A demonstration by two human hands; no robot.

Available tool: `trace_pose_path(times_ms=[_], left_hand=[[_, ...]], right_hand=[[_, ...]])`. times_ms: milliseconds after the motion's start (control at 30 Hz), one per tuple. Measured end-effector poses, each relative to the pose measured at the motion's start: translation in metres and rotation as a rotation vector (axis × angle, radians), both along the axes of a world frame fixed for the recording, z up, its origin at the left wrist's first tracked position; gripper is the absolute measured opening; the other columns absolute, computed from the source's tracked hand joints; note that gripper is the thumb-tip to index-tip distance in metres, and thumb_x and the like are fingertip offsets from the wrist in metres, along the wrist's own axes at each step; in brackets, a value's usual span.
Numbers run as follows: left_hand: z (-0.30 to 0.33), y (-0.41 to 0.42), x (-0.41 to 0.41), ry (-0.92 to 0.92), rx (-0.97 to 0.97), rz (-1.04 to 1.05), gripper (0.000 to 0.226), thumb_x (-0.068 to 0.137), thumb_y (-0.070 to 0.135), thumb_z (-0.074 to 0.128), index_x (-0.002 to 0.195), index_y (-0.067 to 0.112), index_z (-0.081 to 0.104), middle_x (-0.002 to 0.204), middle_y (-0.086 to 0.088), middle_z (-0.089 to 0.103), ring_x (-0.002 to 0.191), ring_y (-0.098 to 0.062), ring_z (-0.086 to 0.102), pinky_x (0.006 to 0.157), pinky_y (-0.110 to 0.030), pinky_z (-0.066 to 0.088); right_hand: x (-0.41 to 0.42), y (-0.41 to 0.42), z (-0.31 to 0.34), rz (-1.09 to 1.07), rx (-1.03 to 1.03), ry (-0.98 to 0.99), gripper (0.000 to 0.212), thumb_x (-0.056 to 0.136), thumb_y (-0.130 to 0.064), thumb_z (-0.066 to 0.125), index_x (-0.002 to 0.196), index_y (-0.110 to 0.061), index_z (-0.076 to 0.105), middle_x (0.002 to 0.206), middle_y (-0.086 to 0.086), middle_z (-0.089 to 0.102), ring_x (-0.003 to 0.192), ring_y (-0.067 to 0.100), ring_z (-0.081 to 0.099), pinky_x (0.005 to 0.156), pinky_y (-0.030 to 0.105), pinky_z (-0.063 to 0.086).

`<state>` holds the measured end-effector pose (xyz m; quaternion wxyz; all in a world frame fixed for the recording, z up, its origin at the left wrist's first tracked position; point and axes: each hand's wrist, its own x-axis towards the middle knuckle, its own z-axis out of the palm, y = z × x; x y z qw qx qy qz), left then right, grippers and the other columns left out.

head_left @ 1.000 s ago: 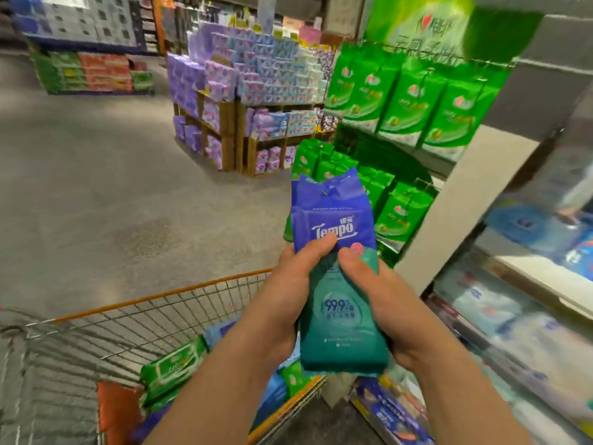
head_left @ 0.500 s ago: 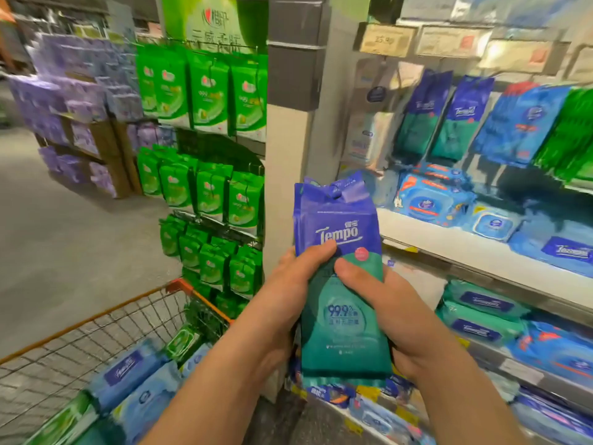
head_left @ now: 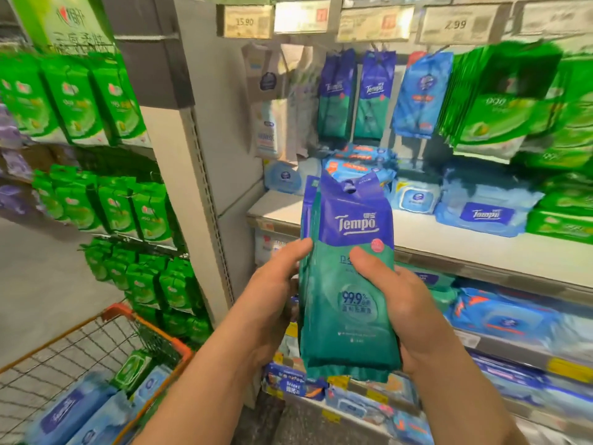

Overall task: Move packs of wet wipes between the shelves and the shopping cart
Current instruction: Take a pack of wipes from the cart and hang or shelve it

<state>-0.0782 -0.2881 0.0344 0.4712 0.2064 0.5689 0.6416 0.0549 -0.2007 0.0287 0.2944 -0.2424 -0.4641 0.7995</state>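
A blue-and-teal Tempo wet wipes pack (head_left: pixel 348 284) stands upright in front of the shelves, with a second like pack pressed behind it on the left. My left hand (head_left: pixel 272 290) grips the left edge, thumb on the front. My right hand (head_left: pixel 401 300) grips the right side, thumb across the teal face. Two matching Tempo packs (head_left: pixel 356 94) hang on hooks above. The shopping cart (head_left: pixel 106 319) with an orange rim sits at lower left, holding blue and green wipes packs (head_left: pixel 80 409).
A white shelf (head_left: pixel 449 242) behind the held pack carries flat blue wipes packs (head_left: pixel 484 213). Green packs (head_left: pixel 500 120) hang at right and on a side rack (head_left: pixel 102 200) at left. Price tags (head_left: pixel 362 22) line the top. Lower shelves hold more blue packs.
My view has swung right from the aisle floor to the shelves. The packs stay in both hands and now stand in front of the white shelf; the cart has slid to the lower left.
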Motion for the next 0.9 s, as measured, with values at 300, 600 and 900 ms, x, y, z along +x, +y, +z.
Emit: trace_pose_path(times_ms=[300, 600, 900], left_hand=[[-0.009, 0.038, -0.019, -0.236, 0.077, -0.149, 0.054, 0.088, 0.044, 0.060, 0.128, 0.010, 0.071, 0.110, -0.013, 0.078, 0.078, -0.020, 0.077, 0.057, -0.024, 0.058], [-0.011, 0.096, -0.082, -0.229, 0.173, -0.240, 0.047, 0.080, 0.021, 0.077, 0.125, 0.010, 0.071, 0.117, -0.015, 0.076, 0.100, -0.029, 0.076, 0.076, -0.035, 0.063], [0.002, 0.127, -0.139, -0.205, 0.247, -0.299, 0.063, 0.068, 0.027, 0.079, 0.126, 0.009, 0.066, 0.112, -0.013, 0.078, 0.095, -0.026, 0.077, 0.071, -0.034, 0.063]], right_hand=[[-0.019, 0.031, -0.002, -0.164, 0.028, -0.032, 0.067, 0.069, -0.031, 0.091, 0.126, -0.009, 0.063, 0.113, 0.019, 0.074, 0.098, 0.042, 0.073, 0.088, 0.063, 0.056], [-0.067, 0.069, 0.015, -0.255, 0.011, 0.008, 0.034, 0.074, -0.031, 0.073, 0.104, -0.014, 0.078, 0.106, 0.021, 0.076, 0.093, 0.041, 0.074, 0.082, 0.055, 0.060], [-0.121, 0.090, 0.023, -0.325, 0.048, 0.073, 0.042, 0.081, -0.024, 0.070, 0.119, -0.005, 0.071, 0.118, 0.027, 0.071, 0.107, 0.049, 0.068, 0.094, 0.064, 0.053]])
